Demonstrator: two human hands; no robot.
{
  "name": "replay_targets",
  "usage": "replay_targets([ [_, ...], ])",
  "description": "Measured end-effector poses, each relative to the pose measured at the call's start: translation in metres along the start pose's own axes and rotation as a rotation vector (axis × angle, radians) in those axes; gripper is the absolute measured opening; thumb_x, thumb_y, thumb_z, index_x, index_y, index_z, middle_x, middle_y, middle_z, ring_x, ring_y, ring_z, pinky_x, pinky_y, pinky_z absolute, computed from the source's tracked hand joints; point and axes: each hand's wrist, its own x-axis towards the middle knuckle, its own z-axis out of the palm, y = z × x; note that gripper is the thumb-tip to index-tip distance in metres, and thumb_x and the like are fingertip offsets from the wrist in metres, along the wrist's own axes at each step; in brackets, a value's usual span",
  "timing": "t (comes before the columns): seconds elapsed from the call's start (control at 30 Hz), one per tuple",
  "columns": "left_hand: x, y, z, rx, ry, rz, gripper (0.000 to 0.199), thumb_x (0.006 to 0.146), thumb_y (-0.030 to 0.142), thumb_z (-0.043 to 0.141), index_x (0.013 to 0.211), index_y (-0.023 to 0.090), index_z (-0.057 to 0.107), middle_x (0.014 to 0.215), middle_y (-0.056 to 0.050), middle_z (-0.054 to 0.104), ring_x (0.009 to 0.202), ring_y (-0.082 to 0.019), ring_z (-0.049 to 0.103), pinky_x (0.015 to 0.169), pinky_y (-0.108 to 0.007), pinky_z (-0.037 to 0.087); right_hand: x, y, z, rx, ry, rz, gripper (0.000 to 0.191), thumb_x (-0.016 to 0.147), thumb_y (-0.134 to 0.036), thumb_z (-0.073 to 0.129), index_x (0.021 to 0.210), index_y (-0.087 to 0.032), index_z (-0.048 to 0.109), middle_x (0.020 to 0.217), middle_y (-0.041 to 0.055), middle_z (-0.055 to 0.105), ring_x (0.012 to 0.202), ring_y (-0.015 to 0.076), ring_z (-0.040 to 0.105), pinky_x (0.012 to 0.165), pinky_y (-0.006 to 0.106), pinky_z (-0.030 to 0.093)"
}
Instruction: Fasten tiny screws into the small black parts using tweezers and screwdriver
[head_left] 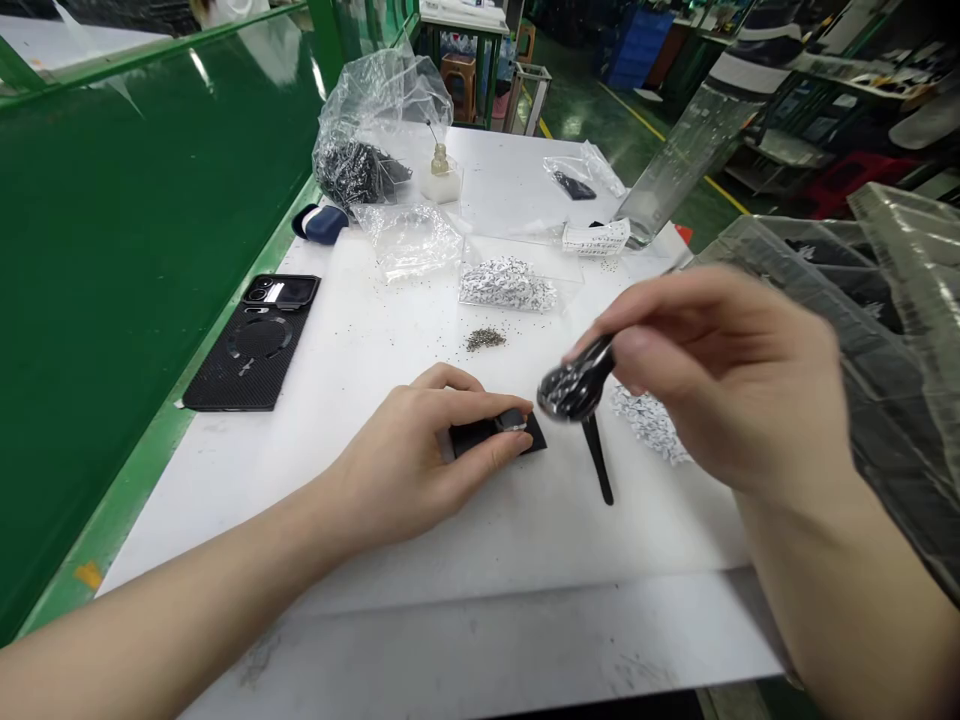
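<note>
Pinching a small dark piece (511,420) between left thumb and index finger, near the centre of the frame, and bringing the left hand (420,450) almost closed around it. Having a flat black pad (535,432) directly beneath, but not being able to tell whether touching or merely overlapping. Gripping a glossy black rounded object (570,392) in the right hand (739,385), right of centre, closing thumb and fingers on its narrow end and aiming its bulbous end leftward. Seeing a slim black stick (598,465) lying below that end and a heap of white bits (651,425) lying beside the right hand. Judging by looks, handling something light and stiff on the left, probably slipping if being squeezed off-centre; best taking hold by two opposite sides, pressing gently. Likely dealing with something hard, smooth and slippery on the right; best holding by the narrow end, leaving the bulb free.
</note>
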Motion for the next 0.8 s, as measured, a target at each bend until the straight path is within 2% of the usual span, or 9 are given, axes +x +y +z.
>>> replay_targets([
  [0.07, 0.0, 0.0, 0.0, -0.019, -0.005, 0.005, 0.024, 0.096, 0.031, 0.064, 0.114, 0.025, 0.079, 0.103, -0.007, 0.075, 0.104, -0.023, 0.067, 0.086, -0.036, 0.056, -0.003, -0.003, 0.006, 0.024, 0.176, -0.16, 0.015, 0.091, -0.017, 0.065, 0.093, -0.031, 0.069, 0.091, 0.0013, 0.074, 0.081, 0.0216, 0.071, 0.062, 0.036, 0.054],
  [0.1, 0.001, 0.0, 0.001, -0.023, -0.009, 0.01, 0.024, 0.096, 0.03, 0.064, 0.114, 0.025, 0.079, 0.102, -0.006, 0.075, 0.104, -0.023, 0.067, 0.086, -0.036, 0.056, -0.004, -0.004, 0.008, -0.002, 0.187, -0.232, 0.016, 0.092, -0.018, 0.062, 0.095, -0.033, 0.068, 0.092, 0.0021, 0.074, 0.084, 0.0234, 0.072, 0.063, 0.038, 0.055],
  [0.17, 0.0, 0.0, 0.001, -0.024, -0.011, 0.018, 0.025, 0.096, 0.03, 0.064, 0.116, 0.026, 0.079, 0.102, -0.005, 0.076, 0.104, -0.022, 0.067, 0.084, -0.035, 0.056, -0.005, -0.004, 0.008, -0.069, 0.09, -0.363, 0.02, 0.095, -0.017, 0.057, 0.098, -0.034, 0.068, 0.091, 0.0021, 0.075, 0.088, 0.0246, 0.074, 0.065, 0.039, 0.057],
  [0.27, 0.0, -0.002, 0.001, -0.035, -0.017, 0.031, 0.023, 0.096, 0.029, 0.064, 0.114, 0.027, 0.079, 0.102, -0.003, 0.077, 0.103, -0.021, 0.068, 0.085, -0.034, 0.056, -0.003, 0.001, 0.005, -0.128, -0.112, -0.524, 0.026, 0.093, -0.008, 0.054, 0.1, -0.031, 0.067, 0.09, 0.0009, 0.076, 0.086, 0.0204, 0.073, 0.069, 0.036, 0.058],
  [0.4, -0.001, -0.004, 0.0, -0.049, -0.032, 0.041, 0.019, 0.096, 0.026, 0.063, 0.106, 0.026, 0.079, 0.102, -0.001, 0.078, 0.098, -0.02, 0.07, 0.082, -0.032, 0.057, -0.002, 0.009, 0.007, -0.207, -0.265, -0.532, 0.025, 0.094, -0.007, 0.051, 0.104, -0.026, 0.063, 0.093, 0.003, 0.073, 0.092, 0.0195, 0.071, 0.079, 0.036, 0.059],
  [0.53, 0.0, -0.005, 0.001, -0.047, -0.035, 0.038, 0.019, 0.097, 0.028, 0.062, 0.108, 0.027, 0.078, 0.104, -0.001, 0.078, 0.098, -0.022, 0.071, 0.083, -0.035, 0.057, -0.002, 0.01, 0.008, -0.181, -0.217, -0.566, 0.027, 0.095, -0.005, 0.048, 0.101, -0.027, 0.063, 0.097, 0.0012, 0.072, 0.094, 0.016, 0.07, 0.081, 0.031, 0.059],
  [0.7, 0.0, -0.005, 0.001, -0.064, -0.038, 0.042, 0.019, 0.097, 0.026, 0.06, 0.102, 0.026, 0.078, 0.103, -0.002, 0.077, 0.094, -0.021, 0.071, 0.08, -0.035, 0.058, -0.003, 0.007, 0.009, -0.235, -0.274, -0.607, 0.025, 0.096, -0.005, 0.048, 0.106, -0.023, 0.063, 0.098, 0.0041, 0.071, 0.095, 0.0159, 0.068, 0.087, 0.03, 0.059],
  [0.8, -0.001, -0.004, 0.0, -0.056, -0.033, 0.038, 0.018, 0.096, 0.027, 0.062, 0.1, 0.026, 0.079, 0.099, -0.002, 0.077, 0.094, -0.022, 0.071, 0.08, -0.035, 0.057, -0.004, 0.006, 0.012, -0.2, -0.207, -0.6, 0.027, 0.096, -0.004, 0.048, 0.105, -0.024, 0.064, 0.101, 0.0045, 0.072, 0.096, 0.0167, 0.071, 0.084, 0.031, 0.06],
])
